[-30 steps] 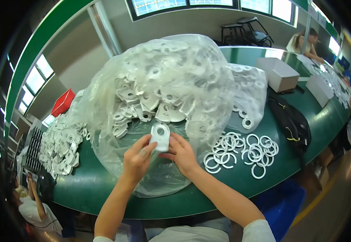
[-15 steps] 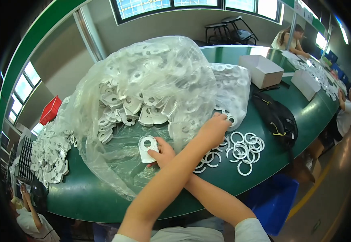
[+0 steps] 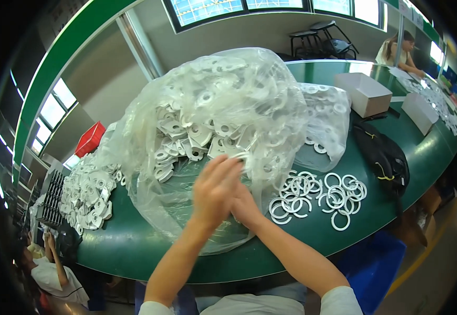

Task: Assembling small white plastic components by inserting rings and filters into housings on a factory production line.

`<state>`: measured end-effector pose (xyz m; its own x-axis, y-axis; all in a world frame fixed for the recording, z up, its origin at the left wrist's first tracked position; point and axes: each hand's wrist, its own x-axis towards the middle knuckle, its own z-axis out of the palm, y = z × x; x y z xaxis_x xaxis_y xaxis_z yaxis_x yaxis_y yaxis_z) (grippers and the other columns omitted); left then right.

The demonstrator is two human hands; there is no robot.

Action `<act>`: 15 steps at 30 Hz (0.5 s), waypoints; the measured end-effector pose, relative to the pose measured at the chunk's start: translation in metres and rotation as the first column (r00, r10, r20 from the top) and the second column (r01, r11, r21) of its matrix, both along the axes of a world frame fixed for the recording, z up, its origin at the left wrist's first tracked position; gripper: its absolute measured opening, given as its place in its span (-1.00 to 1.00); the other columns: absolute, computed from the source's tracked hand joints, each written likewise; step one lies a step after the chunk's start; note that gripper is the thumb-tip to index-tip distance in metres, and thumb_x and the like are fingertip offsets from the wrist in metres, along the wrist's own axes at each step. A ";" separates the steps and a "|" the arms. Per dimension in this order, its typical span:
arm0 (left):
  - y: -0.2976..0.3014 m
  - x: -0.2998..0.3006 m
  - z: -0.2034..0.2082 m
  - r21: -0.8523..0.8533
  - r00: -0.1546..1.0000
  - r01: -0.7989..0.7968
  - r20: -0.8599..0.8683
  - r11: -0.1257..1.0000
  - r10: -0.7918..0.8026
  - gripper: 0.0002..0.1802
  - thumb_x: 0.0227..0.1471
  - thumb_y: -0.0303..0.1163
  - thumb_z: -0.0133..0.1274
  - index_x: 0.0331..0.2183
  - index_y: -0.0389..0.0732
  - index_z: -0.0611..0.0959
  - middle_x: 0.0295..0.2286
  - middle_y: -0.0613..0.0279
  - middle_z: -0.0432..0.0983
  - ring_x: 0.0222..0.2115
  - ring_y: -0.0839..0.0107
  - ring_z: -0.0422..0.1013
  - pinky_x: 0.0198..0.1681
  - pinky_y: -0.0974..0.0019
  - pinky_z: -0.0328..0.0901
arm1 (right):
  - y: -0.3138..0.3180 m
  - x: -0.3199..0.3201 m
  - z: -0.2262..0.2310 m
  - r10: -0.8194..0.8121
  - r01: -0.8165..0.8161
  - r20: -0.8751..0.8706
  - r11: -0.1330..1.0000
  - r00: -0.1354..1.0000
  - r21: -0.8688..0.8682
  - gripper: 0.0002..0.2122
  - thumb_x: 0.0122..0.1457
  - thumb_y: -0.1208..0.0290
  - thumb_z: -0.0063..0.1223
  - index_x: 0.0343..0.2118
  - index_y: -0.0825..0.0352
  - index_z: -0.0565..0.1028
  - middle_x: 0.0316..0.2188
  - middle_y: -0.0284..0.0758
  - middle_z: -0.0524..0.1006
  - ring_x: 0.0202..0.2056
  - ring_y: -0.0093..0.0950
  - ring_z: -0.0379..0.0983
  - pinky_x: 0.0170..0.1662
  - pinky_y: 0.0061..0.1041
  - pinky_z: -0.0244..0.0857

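My two hands meet over the near middle of the clear plastic bag (image 3: 186, 210), my left hand (image 3: 215, 189) in front of my right hand (image 3: 245, 206). The left hand is closed and a little blurred, with a white ring (image 3: 242, 156) showing as a thin curved edge at its fingertips. The right hand's fingers, and the white plastic plate last seen in them, are hidden behind the left hand. Past my hands, many white plates with round holes (image 3: 199, 134) spill from the bag's mouth. Loose white rings (image 3: 338, 197) lie right of my hands.
A second bag of white parts (image 3: 325, 113) stands behind the rings. Farther right are white boxes (image 3: 365, 94) and a black bag (image 3: 380, 157). Left lie a heap of white parts (image 3: 86, 194) and a red bin (image 3: 90, 139). Other people sit around the green table (image 3: 134, 257).
My left hand has come back left from the rings, uncrossing my forearms. It now covers the right hand, which held a white plate in plain sight. The whole view has shifted slightly.
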<state>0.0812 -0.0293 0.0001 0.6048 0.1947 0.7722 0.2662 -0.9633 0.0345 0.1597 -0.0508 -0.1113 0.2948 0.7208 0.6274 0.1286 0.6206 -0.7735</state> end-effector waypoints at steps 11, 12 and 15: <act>-0.006 -0.070 -0.042 -0.205 0.945 -0.176 -0.310 0.963 0.107 -0.35 -0.29 -0.69 -0.01 -0.01 -0.31 0.43 0.06 0.11 0.28 0.10 0.05 0.16 0.10 0.09 0.13 | -0.021 -0.011 0.032 0.131 -0.437 -0.642 0.831 0.755 -0.344 -0.54 0.12 0.58 -0.08 0.11 0.34 0.17 -0.33 -0.23 0.51 -0.39 -0.46 0.49 -0.48 -0.51 0.44; -0.008 -0.069 -0.042 -0.231 0.944 -0.172 -0.317 0.958 0.093 -0.35 -0.30 -0.70 -0.01 -0.02 -0.32 0.43 0.06 0.11 0.28 0.10 0.05 0.15 0.11 0.09 0.11 | -0.022 -0.009 0.033 0.117 -0.428 -0.656 0.839 0.745 -0.337 -0.58 0.15 0.53 -0.08 0.10 0.34 0.19 -0.36 -0.25 0.52 -0.44 -0.49 0.49 -0.51 -0.53 0.42; -0.005 -0.077 -0.048 -0.225 0.962 -0.137 -0.263 0.965 0.076 -0.37 -0.33 -0.70 -0.01 -0.05 -0.27 0.48 0.03 0.11 0.32 0.08 0.04 0.18 0.09 0.11 0.13 | -0.023 -0.011 0.035 0.141 -0.413 -0.588 0.838 0.796 -0.358 -0.69 0.20 0.45 -0.08 0.01 0.33 0.28 -0.45 -0.26 0.51 -0.56 -0.53 0.45 -0.65 -0.58 0.32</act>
<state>0.0037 -0.0347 -0.0483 0.7378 0.4284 0.5216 0.3965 -0.9005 0.1787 0.1490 -0.0738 -0.0766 0.2148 0.9764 0.0237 -0.4959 0.1300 -0.8586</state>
